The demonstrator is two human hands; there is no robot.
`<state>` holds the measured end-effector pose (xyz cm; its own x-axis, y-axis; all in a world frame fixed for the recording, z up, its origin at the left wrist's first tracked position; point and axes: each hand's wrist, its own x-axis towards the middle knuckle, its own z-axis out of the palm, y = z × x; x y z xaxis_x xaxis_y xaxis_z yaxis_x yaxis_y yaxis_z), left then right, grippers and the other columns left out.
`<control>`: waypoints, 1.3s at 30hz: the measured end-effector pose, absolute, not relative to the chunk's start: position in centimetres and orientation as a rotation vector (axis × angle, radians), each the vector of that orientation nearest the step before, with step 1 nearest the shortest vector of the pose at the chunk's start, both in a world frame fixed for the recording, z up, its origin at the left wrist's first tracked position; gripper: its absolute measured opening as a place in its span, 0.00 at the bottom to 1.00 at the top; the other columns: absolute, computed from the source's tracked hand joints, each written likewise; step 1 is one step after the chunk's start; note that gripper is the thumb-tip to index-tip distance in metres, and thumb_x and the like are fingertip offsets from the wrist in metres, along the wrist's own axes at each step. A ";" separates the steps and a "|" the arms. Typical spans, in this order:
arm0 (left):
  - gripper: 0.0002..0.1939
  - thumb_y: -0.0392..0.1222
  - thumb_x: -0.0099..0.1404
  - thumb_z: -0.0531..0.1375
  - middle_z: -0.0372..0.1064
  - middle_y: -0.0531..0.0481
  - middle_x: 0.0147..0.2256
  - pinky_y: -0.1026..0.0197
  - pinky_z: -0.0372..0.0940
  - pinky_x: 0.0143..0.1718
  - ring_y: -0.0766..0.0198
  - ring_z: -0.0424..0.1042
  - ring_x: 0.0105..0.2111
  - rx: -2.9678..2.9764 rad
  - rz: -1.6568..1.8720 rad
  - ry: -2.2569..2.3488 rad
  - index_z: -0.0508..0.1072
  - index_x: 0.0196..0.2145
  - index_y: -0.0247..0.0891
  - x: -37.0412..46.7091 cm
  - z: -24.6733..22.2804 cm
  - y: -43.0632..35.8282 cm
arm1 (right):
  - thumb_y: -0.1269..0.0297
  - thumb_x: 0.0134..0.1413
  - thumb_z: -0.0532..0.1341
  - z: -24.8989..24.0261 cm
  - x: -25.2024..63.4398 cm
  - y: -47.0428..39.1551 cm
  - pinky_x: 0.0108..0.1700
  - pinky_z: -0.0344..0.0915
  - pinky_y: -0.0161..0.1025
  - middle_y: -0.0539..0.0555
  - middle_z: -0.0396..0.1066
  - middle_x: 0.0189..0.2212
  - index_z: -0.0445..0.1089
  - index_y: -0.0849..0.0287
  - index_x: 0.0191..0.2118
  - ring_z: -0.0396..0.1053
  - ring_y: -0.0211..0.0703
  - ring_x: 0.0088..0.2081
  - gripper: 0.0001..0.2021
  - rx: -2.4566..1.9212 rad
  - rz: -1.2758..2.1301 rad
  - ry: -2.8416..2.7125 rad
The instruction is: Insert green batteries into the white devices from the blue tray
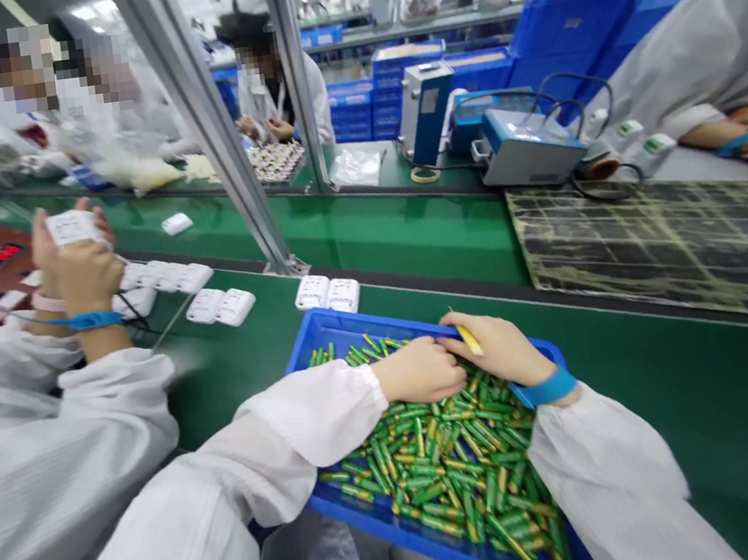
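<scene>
A blue tray (405, 531) holds many small green cylinders with yellow ends (431, 473), lying loose in a heap. Over its far part is my left hand (421, 371), fingers curled together close above the cylinders; whatever they pinch is hidden. My right hand (495, 345), with a blue wrist band (552, 386), meets it fingertip to fingertip near the tray's far edge. A yellow tool with a thin tip (469, 339) is held in my right hand, between thumb and fingers.
White square devices (343, 295) stand beyond the tray, more (236, 307) to the left. A person's hands (80, 261) hold a white device at the left. A metal post (212, 127) rises behind. A dark ruled mat (648, 237) and blue-grey instruments (528, 147) are at the right back.
</scene>
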<state>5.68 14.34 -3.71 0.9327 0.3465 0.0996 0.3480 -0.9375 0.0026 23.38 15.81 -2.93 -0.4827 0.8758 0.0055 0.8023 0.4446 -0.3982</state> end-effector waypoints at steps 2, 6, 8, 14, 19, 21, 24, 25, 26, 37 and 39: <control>0.16 0.43 0.70 0.54 0.75 0.46 0.27 0.54 0.58 0.31 0.60 0.74 0.30 -3.069 -0.134 -0.566 0.75 0.28 0.37 5.7 -3.8 14.2 | 0.54 0.62 0.55 -3.4 23.5 15.9 0.41 0.67 0.42 0.54 0.79 0.39 0.70 0.53 0.46 0.77 0.52 0.41 0.13 -1.443 0.509 -2.469; 0.16 0.44 0.70 0.53 0.74 0.47 0.26 0.54 0.60 0.30 0.59 0.75 0.30 -3.074 -0.095 -0.554 0.75 0.27 0.37 5.7 -4.0 14.2 | 0.52 0.60 0.54 -3.9 23.5 16.0 0.42 0.68 0.44 0.54 0.79 0.41 0.70 0.53 0.46 0.77 0.53 0.42 0.15 -1.438 0.553 -2.444; 0.16 0.44 0.70 0.54 0.75 0.48 0.26 0.54 0.61 0.30 0.59 0.75 0.31 -3.083 -0.100 -0.538 0.75 0.28 0.38 5.8 -4.3 14.3 | 0.51 0.59 0.54 -3.9 23.5 16.0 0.43 0.69 0.46 0.55 0.79 0.42 0.71 0.53 0.46 0.77 0.55 0.43 0.17 -1.452 0.577 -2.435; 0.14 0.45 0.69 0.55 0.75 0.49 0.25 0.55 0.60 0.25 0.60 0.75 0.29 -3.085 -0.133 -0.549 0.73 0.27 0.39 6.0 -5.3 14.7 | 0.47 0.58 0.53 -4.2 23.5 16.2 0.43 0.70 0.48 0.55 0.79 0.45 0.71 0.50 0.46 0.77 0.57 0.44 0.19 -1.481 0.662 -2.397; 0.15 0.45 0.67 0.56 0.74 0.48 0.24 0.54 0.63 0.25 0.59 0.74 0.27 -3.073 -0.151 -0.519 0.72 0.25 0.39 6.0 -5.0 14.7 | 0.50 0.57 0.54 -4.2 23.3 16.1 0.44 0.70 0.51 0.57 0.79 0.44 0.72 0.47 0.44 0.77 0.59 0.44 0.15 -1.447 0.635 -2.362; 0.13 0.45 0.66 0.58 0.74 0.48 0.23 0.54 0.63 0.25 0.59 0.74 0.26 -3.054 -0.151 -0.533 0.72 0.25 0.39 5.8 -4.8 14.6 | 0.51 0.57 0.54 -4.1 23.1 16.0 0.45 0.70 0.51 0.56 0.79 0.43 0.72 0.48 0.44 0.77 0.59 0.44 0.15 -1.433 0.624 -2.364; 0.11 0.43 0.64 0.59 0.73 0.48 0.24 0.54 0.64 0.26 0.59 0.73 0.26 -3.028 -0.162 -0.548 0.72 0.25 0.38 5.6 -4.6 14.5 | 0.53 0.59 0.54 -3.6 22.9 16.0 0.46 0.69 0.49 0.57 0.79 0.43 0.71 0.51 0.45 0.76 0.56 0.44 0.15 -1.416 0.612 -2.388; 0.11 0.43 0.64 0.59 0.74 0.48 0.24 0.54 0.65 0.27 0.59 0.74 0.26 -3.023 -0.163 -0.547 0.73 0.25 0.38 5.5 -4.6 14.6 | 0.53 0.59 0.54 -3.5 22.9 16.0 0.46 0.68 0.48 0.57 0.78 0.42 0.71 0.52 0.46 0.76 0.56 0.44 0.15 -1.418 0.603 -2.404; 0.11 0.43 0.64 0.59 0.74 0.48 0.25 0.54 0.65 0.28 0.59 0.74 0.27 -3.020 -0.165 -0.544 0.73 0.26 0.38 5.5 -4.6 14.6 | 0.54 0.60 0.54 -3.3 22.8 15.9 0.46 0.68 0.48 0.57 0.78 0.42 0.71 0.53 0.46 0.76 0.55 0.44 0.15 -1.428 0.592 -2.420; 0.09 0.41 0.65 0.58 0.74 0.47 0.28 0.54 0.64 0.32 0.58 0.74 0.31 -3.055 -0.119 -0.559 0.73 0.29 0.35 5.3 -4.5 14.6 | 0.56 0.63 0.56 -2.1 22.5 15.5 0.43 0.65 0.41 0.56 0.78 0.39 0.71 0.56 0.48 0.76 0.50 0.42 0.13 -1.508 0.510 -2.474; 0.08 0.41 0.65 0.58 0.75 0.47 0.29 0.54 0.64 0.33 0.57 0.74 0.32 -3.062 -0.123 -0.562 0.73 0.30 0.35 5.3 -4.4 14.6 | 0.57 0.63 0.56 -1.8 22.4 15.5 0.43 0.64 0.41 0.56 0.78 0.40 0.71 0.56 0.48 0.75 0.50 0.42 0.13 -1.530 0.505 -2.479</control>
